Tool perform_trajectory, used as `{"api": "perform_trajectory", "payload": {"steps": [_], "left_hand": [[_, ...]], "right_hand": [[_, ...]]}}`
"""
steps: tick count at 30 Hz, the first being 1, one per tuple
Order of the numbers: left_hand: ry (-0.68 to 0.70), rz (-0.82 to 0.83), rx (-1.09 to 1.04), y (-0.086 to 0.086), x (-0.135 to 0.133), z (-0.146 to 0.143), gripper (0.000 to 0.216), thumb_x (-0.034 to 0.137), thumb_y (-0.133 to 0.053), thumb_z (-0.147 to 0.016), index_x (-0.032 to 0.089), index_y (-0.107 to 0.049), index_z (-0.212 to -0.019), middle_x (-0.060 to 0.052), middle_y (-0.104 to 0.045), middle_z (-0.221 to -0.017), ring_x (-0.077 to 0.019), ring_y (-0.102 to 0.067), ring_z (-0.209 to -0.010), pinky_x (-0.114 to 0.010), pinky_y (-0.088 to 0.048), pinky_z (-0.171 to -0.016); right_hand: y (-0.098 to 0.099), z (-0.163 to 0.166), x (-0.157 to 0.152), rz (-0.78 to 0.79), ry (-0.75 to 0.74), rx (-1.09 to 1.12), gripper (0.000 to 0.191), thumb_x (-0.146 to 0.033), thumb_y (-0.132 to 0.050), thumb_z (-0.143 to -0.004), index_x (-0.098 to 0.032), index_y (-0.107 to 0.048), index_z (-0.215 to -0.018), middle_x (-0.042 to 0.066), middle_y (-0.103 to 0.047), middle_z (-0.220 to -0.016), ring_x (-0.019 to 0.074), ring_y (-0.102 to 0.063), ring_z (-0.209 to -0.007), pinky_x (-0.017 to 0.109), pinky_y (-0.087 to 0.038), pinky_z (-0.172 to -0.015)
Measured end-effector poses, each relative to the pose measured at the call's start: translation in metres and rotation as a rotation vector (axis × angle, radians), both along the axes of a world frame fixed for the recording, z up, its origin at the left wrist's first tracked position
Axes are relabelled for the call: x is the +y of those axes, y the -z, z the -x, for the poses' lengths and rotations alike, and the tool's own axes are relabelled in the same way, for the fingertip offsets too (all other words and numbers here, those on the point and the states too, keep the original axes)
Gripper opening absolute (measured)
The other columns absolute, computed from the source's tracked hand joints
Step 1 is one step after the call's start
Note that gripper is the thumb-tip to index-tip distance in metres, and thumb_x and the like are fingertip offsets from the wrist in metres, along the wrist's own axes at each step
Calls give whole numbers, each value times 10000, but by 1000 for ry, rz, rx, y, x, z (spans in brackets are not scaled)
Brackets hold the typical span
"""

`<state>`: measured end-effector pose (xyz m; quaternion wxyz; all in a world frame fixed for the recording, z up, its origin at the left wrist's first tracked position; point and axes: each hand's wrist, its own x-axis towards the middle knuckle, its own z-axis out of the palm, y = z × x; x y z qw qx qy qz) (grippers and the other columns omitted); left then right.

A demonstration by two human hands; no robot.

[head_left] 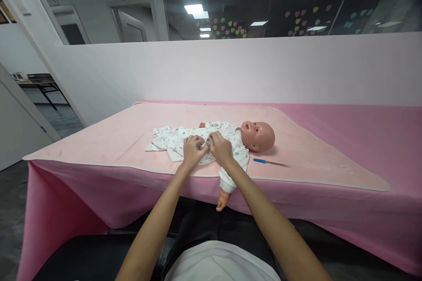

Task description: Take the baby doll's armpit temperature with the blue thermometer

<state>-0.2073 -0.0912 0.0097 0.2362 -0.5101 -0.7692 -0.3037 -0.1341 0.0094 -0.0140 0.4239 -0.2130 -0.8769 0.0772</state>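
Observation:
A baby doll lies on its back on a light pink blanket, head to the right, dressed in a white printed romper. One doll arm hangs over the table's front edge. My left hand and my right hand rest close together on the doll's belly, fingers curled and pinching the front of the romper. A small fastening seems to sit between the fingertips, too small to make out clearly.
A blue-handled thin tool lies on the blanket just right of the doll's shoulder. The table is draped in a darker pink cloth. A white half wall with glass above stands behind. A doorway opens at far left.

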Motion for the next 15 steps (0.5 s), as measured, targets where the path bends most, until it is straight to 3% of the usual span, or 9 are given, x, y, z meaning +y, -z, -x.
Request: {"api": "perform_trajectory", "payload": {"steps": [3,6,11,13,15], "left_hand": [[75,35,15,1,-4,-3,223,251,-505,-744,178,-490,-534,0,-578,-732,-143,-484,-765,-306,-334,-783],[48,-98,-121,1,-8,2,299,260,-503,-743,171,-426,-468,5,-512,-592,-132,-460,-671,-290,-344,-724],[-204,-740,-553,-1,-15,3,302,329,-510,-748,169,-409,-513,25,-435,-562,-106,-415,-597,-243,-344,-613],[-225,-966,-697,-2,-16,-17,274,354,-507,-759,167,-434,-572,32,-414,-581,-98,-409,-598,-230,-351,-606],[-135,-1094,-792,-4,-17,-55,243,367,-534,-753,166,-468,-634,29,-433,-620,-97,-433,-633,-223,-373,-632]], "right_hand": [[0,0,0,13,-3,28,211,-262,-343,-909,-189,-541,-915,33,-578,-887,116,-511,-631,238,-259,-497],[1,0,0,24,13,62,207,-258,-357,-898,-184,-550,-909,34,-585,-880,118,-512,-627,238,-252,-487],[1,2,1,30,47,114,200,-235,-365,-883,-181,-555,-917,33,-589,-885,115,-507,-621,235,-249,-483],[2,3,2,31,55,129,191,-233,-375,-878,-183,-556,-915,31,-587,-892,114,-508,-625,235,-248,-483],[2,4,2,31,58,137,178,-236,-388,-874,-188,-557,-907,27,-584,-900,113,-511,-633,234,-248,-482]]}}
